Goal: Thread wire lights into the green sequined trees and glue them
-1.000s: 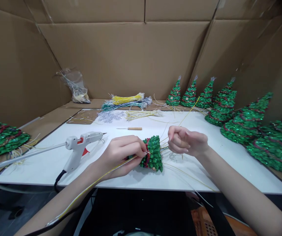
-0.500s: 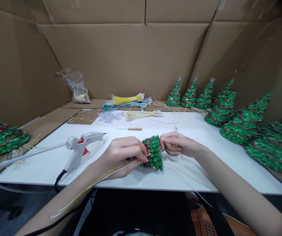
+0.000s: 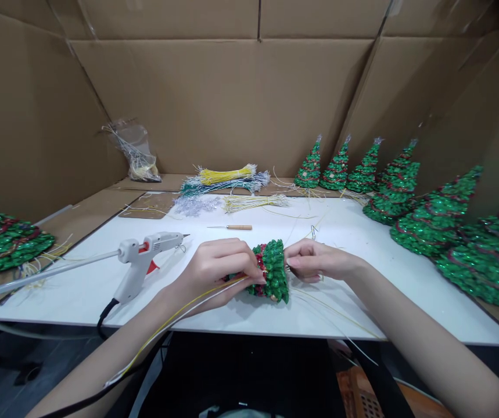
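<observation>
— Where does the one view sit?
— On the person's head, facing forward and down, close above the hands, left hand (image 3: 218, 268) and right hand (image 3: 316, 261).
— And beyond them?
— The white tabletop (image 3: 384, 278) stretches ahead to the cardboard wall (image 3: 232, 98) behind it.

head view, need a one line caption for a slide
Left hand and right hand grip a small green glitter tree lying on the white table, glue gun alongside.
</observation>
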The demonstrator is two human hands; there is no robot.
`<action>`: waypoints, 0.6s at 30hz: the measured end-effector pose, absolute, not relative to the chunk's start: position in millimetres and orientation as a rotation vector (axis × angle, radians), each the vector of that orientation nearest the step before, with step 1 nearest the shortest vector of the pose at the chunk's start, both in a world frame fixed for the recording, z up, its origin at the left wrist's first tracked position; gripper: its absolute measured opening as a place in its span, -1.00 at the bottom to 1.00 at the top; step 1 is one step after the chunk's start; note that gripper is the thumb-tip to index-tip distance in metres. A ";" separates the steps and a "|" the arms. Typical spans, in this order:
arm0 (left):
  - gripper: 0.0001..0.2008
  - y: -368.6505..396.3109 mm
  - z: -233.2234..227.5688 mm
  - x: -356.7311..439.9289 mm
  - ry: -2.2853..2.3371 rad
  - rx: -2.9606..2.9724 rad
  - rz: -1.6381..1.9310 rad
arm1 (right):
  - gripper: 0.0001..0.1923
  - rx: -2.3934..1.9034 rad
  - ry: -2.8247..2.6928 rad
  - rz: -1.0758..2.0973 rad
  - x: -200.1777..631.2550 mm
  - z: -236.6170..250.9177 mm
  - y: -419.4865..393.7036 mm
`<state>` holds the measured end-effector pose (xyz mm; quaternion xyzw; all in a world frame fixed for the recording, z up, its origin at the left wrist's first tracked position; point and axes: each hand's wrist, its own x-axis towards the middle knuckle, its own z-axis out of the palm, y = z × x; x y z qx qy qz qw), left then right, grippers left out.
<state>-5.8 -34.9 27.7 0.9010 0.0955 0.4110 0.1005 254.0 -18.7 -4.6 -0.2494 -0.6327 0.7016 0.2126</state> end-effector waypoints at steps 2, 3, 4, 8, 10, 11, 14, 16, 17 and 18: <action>-0.91 -34.7 27.3 -5.6 0.283 2.667 1.237 | -0.66 -0.711 -1.815 1.924 254.6 -5.0 -18.7; -0.90 -34.8 27.2 -5.7 0.288 2.670 1.248 | -0.65 -0.715 -1.826 1.919 254.4 -5.5 -18.6; -0.90 -35.2 27.1 -6.0 0.294 2.676 1.258 | -0.64 -0.715 -1.826 1.918 253.8 -6.2 -18.5; -0.91 -37.0 26.7 -7.8 0.328 2.724 1.227 | -0.66 -0.698 -1.774 1.934 249.9 -9.4 -18.3; -0.91 -37.0 25.9 -8.0 0.326 2.743 1.222 | -0.67 -0.686 -1.747 1.948 248.0 -10.2 -18.7; -0.91 -36.6 25.3 -7.8 0.320 2.748 1.229 | -0.68 -0.681 -1.735 1.957 247.4 -10.4 -19.0; -0.91 -34.3 22.8 -6.0 0.292 2.744 1.239 | -0.69 -0.671 -1.712 1.984 246.6 -10.8 -19.8; -0.91 -32.9 21.6 -4.6 0.272 2.724 1.231 | -0.69 -0.678 -1.712 1.988 246.5 -11.0 -20.3; -0.92 -32.5 21.3 -4.2 0.262 2.711 1.227 | -0.70 -0.684 -1.715 1.985 246.4 -11.1 -20.4; -0.93 -32.6 21.3 -4.2 0.261 2.699 1.222 | -0.70 -0.689 -1.719 1.980 246.2 -11.1 -20.5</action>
